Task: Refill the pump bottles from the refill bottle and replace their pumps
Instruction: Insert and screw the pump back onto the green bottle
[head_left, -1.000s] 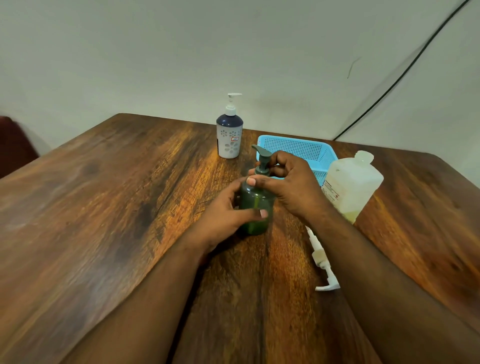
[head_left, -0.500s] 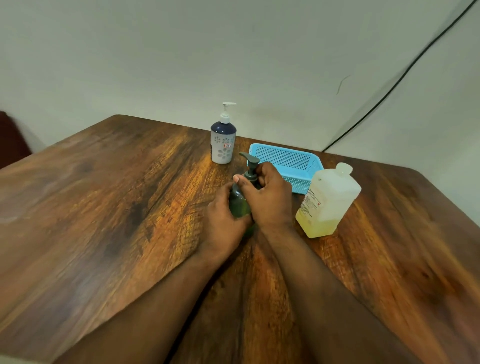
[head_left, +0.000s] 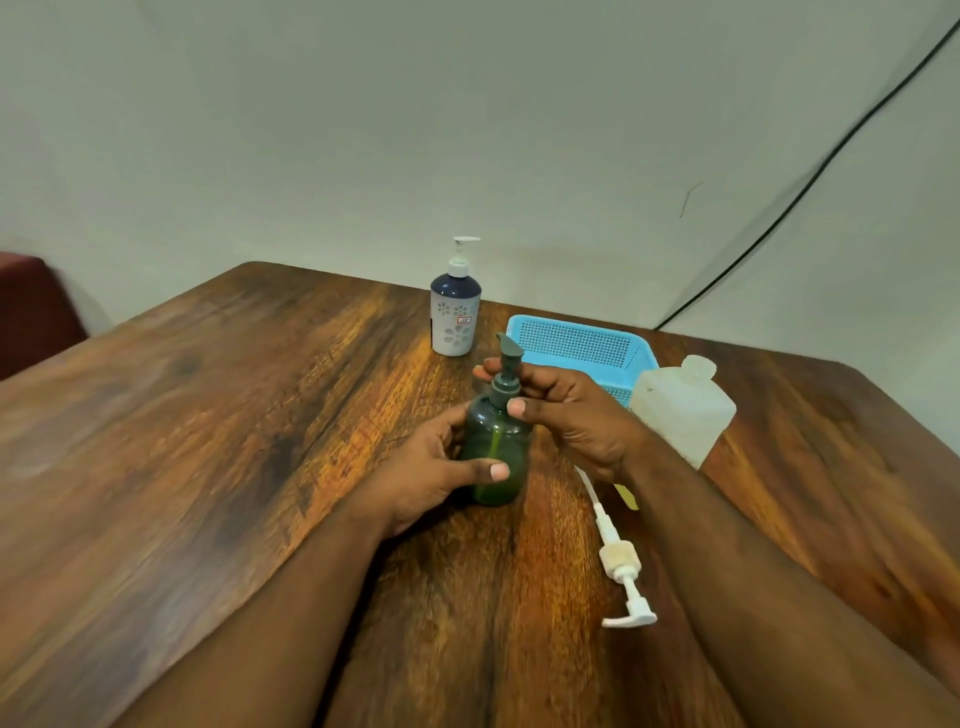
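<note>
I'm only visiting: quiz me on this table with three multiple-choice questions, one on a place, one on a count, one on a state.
1. Where does the loose white pump lie?
A. in the blue basket
B. on the table, under the right forearm
C. on the white bottle

2. How many bottles stand on the table?
A. three
B. one
C. five

3. What does the left hand do?
A. lies flat
B. points at the wall
C. grips the green bottle

Answers: 1 B, it rests on the wood; 2 A, green, floral and refill bottles; 3 C, its fingers wrap the bottle's body.
</note>
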